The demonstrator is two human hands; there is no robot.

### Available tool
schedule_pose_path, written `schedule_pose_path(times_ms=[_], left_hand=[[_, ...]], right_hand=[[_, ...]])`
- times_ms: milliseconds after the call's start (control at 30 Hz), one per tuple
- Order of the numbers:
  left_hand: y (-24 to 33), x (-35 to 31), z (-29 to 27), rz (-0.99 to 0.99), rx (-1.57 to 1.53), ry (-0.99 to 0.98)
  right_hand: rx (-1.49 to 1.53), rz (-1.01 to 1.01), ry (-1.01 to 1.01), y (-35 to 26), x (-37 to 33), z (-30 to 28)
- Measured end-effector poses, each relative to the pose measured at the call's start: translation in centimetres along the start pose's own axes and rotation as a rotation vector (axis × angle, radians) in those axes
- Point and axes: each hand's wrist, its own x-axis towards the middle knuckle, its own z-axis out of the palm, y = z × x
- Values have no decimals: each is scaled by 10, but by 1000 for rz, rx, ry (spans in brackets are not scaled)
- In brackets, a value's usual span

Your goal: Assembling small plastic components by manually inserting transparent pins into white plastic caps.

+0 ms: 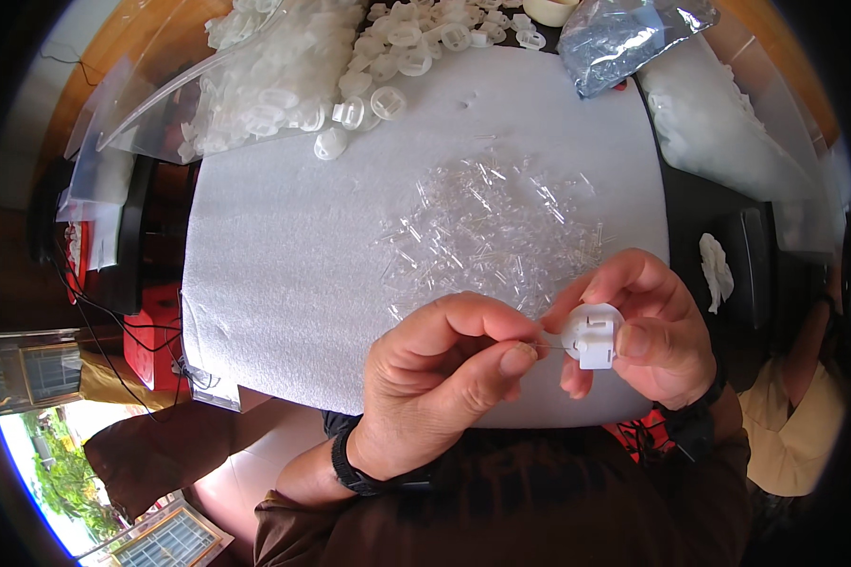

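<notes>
My left hand point(459, 373) is closed in a pinch, thumb against forefinger, on a small LED; its body is mostly hidden between the fingertips. Thin metal legs point(554, 347) stretch from those fingertips to a round white plastic holder point(593, 337). My right hand point(657, 331) grips that holder by its edge with thumb and fingers, its moulded square block and slots facing up. Beyond both hands, a loose heap of clear LEDs point(501, 227) with shiny legs lies on the white foam sheet point(274, 265).
At the far left a clear plastic bag point(284, 76) spills white holders point(388, 102) onto the foam. A silvery bag point(624, 42) lies at the back right, beside another filled clear bag point(719, 123). Crumpled tissue point(716, 272) rests at right; a red box point(151, 331) stands left.
</notes>
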Motion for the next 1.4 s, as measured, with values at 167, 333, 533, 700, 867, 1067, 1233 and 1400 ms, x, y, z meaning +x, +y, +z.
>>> schedule_pose_path(times_ms=[167,333,533,700,867,1067,1233,1400], left_hand=[[-1,-1,-3,64,28,-47],[-2,0,-5,146,110,-113],[1,0,-7,173,214,-164],[-1,1,-9,172,248,-158],[-1,0,-8,182,256,-150],[2,-2,-8,195,283,-151],[3,-2,-8,211,304,-162],[1,-1,-8,244,341,-162]], right_hand=[[6,-3,4,1,0,0],[27,10,7,1,0,1],[12,8,6,0,0,1],[-5,-18,-17,1,1,0],[6,-31,-11,3,0,0],[5,-26,12,2,-1,2],[4,-21,24,2,-1,3],[-4,-23,17,2,0,2]])
